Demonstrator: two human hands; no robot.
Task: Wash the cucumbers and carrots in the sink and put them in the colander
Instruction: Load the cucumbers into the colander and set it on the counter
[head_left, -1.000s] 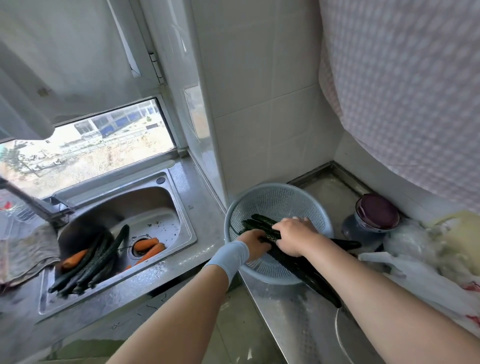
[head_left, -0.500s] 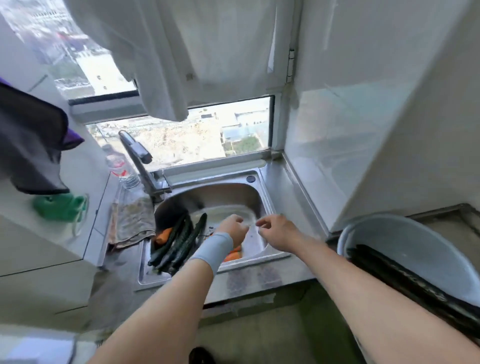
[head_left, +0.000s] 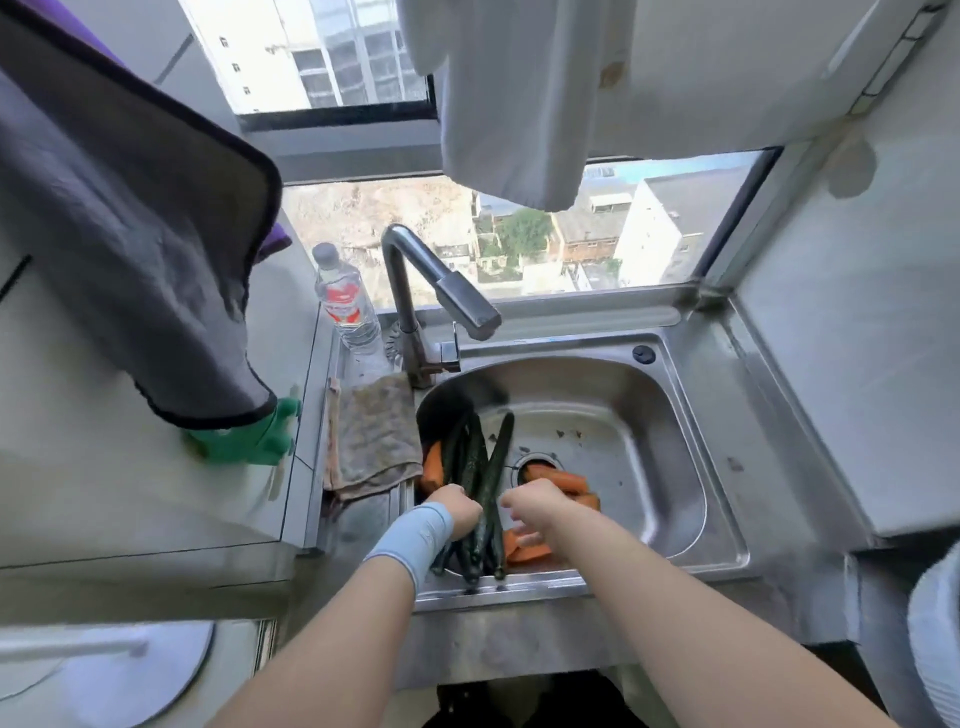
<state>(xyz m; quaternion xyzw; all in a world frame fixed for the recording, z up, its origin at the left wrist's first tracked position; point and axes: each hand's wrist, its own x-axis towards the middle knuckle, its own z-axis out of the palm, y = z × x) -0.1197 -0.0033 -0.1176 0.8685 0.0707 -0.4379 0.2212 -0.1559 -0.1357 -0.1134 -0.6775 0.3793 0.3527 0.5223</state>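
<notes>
Several dark green cucumbers (head_left: 475, 457) lie bundled along the left side of the steel sink (head_left: 691, 426). Orange carrots (head_left: 558, 480) lie beside them near the drain, with one more carrot (head_left: 432, 465) at the left wall. My left hand (head_left: 457, 512), with a pale blue wristband, curls around the near part of the cucumber bundle. My right hand (head_left: 535, 512) hovers just right of the bundle above the carrots, fingers apart and holding nothing. Only a sliver of the pale colander (head_left: 935, 654) shows at the right edge.
The faucet (head_left: 415, 291) arches over the sink's back left. A water bottle (head_left: 345, 301) stands behind it, and a brown rag (head_left: 371, 436) lies on the left rim. A dark towel (head_left: 130, 249) and a white cloth (head_left: 519, 104) hang overhead. A green glove (head_left: 249, 441) lies on the counter.
Both hands left the cucumbers in the colander, swung left to the sink and dropped onto the cucumber bundle. The view turned left with them, pushing the colander to the right edge.
</notes>
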